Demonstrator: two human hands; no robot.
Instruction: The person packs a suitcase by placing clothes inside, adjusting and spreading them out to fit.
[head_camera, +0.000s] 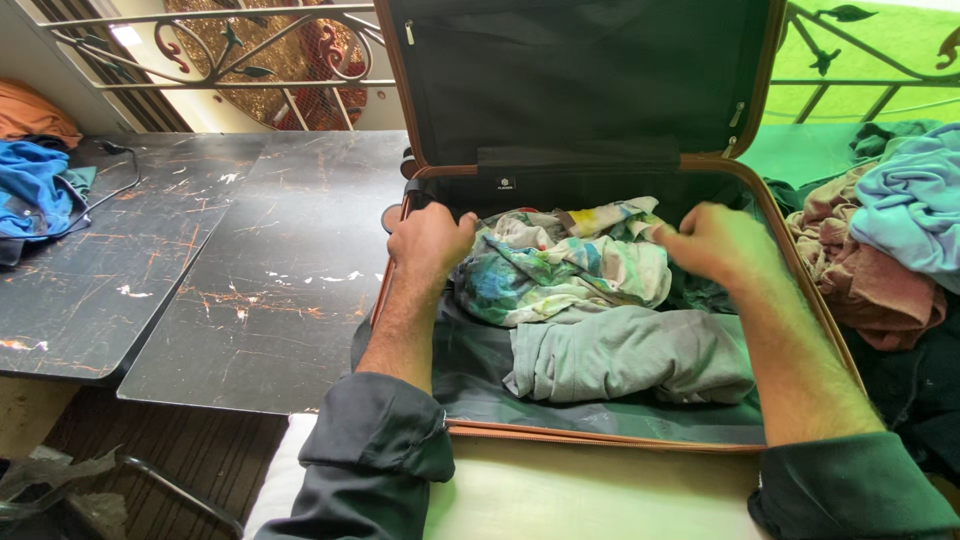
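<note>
The left hand (430, 240) and right hand (715, 243) gripped a crumpled printed cloth (560, 265) lying crosswise in the suitcase (610, 437). A small square dark label (506, 184) sat at its hinge, above a grey garment (630, 355).

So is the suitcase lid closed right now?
No, the suitcase lid stands open, and both hands rest on the multicoloured garment inside.

Bright daylight, sharp view

Daylight came from the windows (250, 60) behind, blowing out the green wall (880, 60). The suitcase lid (580, 80) stayed dark, shadows lay soft, and straight lines bowed at the frame's edges.
</note>
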